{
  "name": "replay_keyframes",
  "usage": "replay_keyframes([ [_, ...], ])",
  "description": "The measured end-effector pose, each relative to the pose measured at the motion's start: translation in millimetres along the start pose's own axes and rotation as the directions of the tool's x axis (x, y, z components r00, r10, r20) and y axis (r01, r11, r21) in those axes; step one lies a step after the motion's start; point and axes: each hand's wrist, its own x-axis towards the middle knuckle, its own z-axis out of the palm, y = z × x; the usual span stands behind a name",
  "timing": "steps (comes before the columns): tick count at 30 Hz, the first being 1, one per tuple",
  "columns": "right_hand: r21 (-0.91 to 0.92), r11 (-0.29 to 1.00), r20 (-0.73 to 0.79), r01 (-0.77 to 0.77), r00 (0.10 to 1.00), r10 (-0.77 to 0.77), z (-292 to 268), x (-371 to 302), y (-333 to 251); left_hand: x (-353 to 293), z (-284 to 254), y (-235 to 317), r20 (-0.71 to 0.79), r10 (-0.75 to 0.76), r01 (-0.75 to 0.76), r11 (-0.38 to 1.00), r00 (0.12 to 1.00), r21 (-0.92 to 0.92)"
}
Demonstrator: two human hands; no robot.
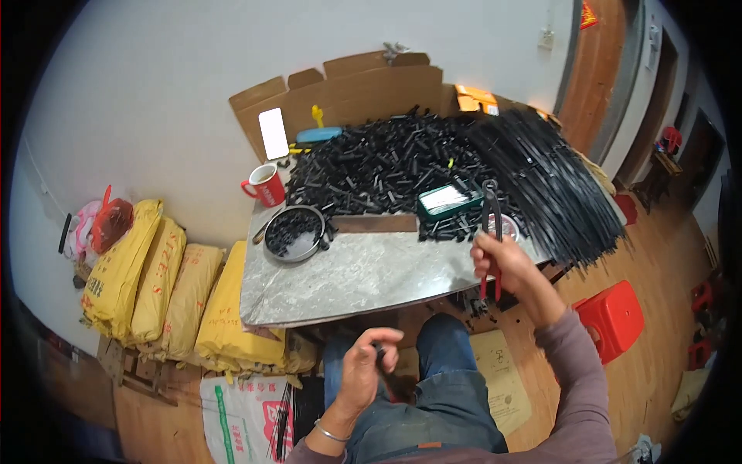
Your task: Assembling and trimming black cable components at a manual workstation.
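Note:
My right hand [501, 261] is raised over the table's front right edge and grips a pair of pincers [491, 203]. The dark jaws point up and away from me, and the red handles stick out below my fist. Over my lap, my left hand [366, 373] is curled around a small black piece [379, 349], mostly covered by the fingers. Beyond the pincers lies a big heap of short black tube pieces [371, 166]. Long black strips [553, 178] are stacked at its right. A green box [450, 201] with a pale top sits at the heap's front.
On the grey tabletop [363, 267] stand a round pan [317, 251] of black bits and a red mug [268, 185]. A bright-screened phone [273, 133] leans on cardboard [352, 89]. Yellow sacks [158, 278] line the left wall; a red stool [614, 319] is at right.

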Motion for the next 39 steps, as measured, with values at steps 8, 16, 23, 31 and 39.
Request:
replay_keyframes([
  [8,0.296,0.955,0.178,-0.012,0.983,-0.043,124.9,-54.4,72.8,6.1,4.9,-5.1,-0.099,0.159,-0.131,0.961,0.982,0.242],
  [16,0.129,0.989,0.044,0.066,0.996,-0.072,169.3,-59.0,95.3,-18.1,-1.2,-6.7,-0.214,0.224,-0.11,0.889,0.951,0.444],
  [23,-0.433,0.749,-0.029,0.501,0.823,-0.567,186.4,-46.4,115.8,-21.8,-13.1,-7.8,-0.268,0.247,-0.112,0.893,0.931,0.435],
  [31,-0.035,0.993,0.161,0.112,0.981,-0.105,187.8,-49.2,102.1,-26.1,-41.5,-2.6,-0.243,0.126,-0.098,0.987,0.962,0.126],
  [39,0.086,0.996,0.301,-0.016,0.954,-0.01,194.0,-61.9,115.7,-25.7,-46.7,3.6,-0.29,0.191,-0.102,0.95,0.938,0.296],
])
